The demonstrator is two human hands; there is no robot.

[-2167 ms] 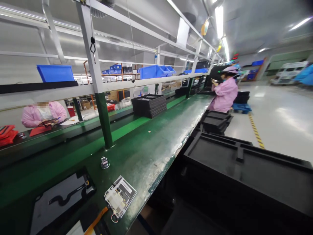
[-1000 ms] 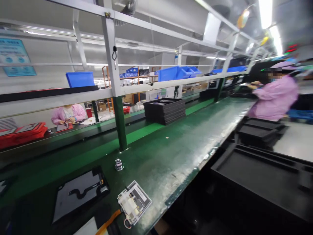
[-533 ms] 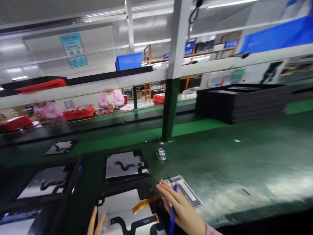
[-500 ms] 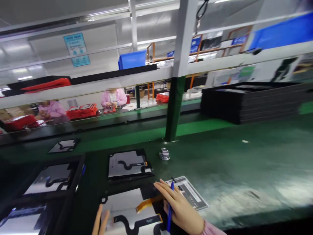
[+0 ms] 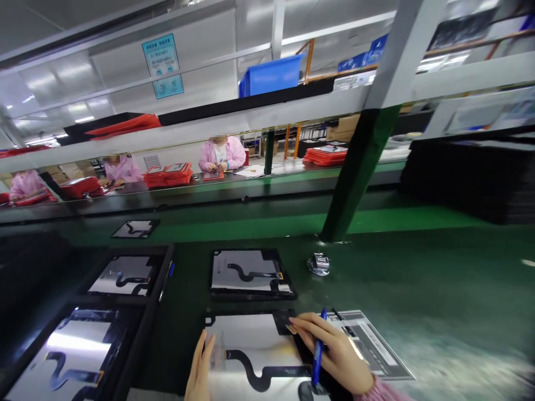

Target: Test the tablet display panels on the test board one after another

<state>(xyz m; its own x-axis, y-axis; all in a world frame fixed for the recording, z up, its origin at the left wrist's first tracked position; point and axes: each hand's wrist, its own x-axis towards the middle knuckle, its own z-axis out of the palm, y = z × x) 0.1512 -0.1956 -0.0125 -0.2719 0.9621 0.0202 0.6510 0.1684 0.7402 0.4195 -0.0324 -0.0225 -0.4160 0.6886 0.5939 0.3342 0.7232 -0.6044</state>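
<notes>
A display panel with a silver-grey back lies in front of me, a black curved flex cable on it. My left hand is at the panel's left edge, its visible fingers stretched and apart. Over the panel's right side, my right hand is closed, with a blue pen tucked between the fingers. Its fingertips pinch a small orange flex cable, mostly hidden by the hand. A printed sheet lies partly under and beside the right hand. Just behind stands a similar panel.
Black trays with more panels are at the left. A small round metallic object sits near the green post. Black stacked trays stand at the right. Across the bench, people in pink work beside red stacks.
The view has swung, shifting the scene rightward. My right fingertips have lifted the orange flex cable, which stretched over the panel before. The left hand stays by the panel's left edge.
</notes>
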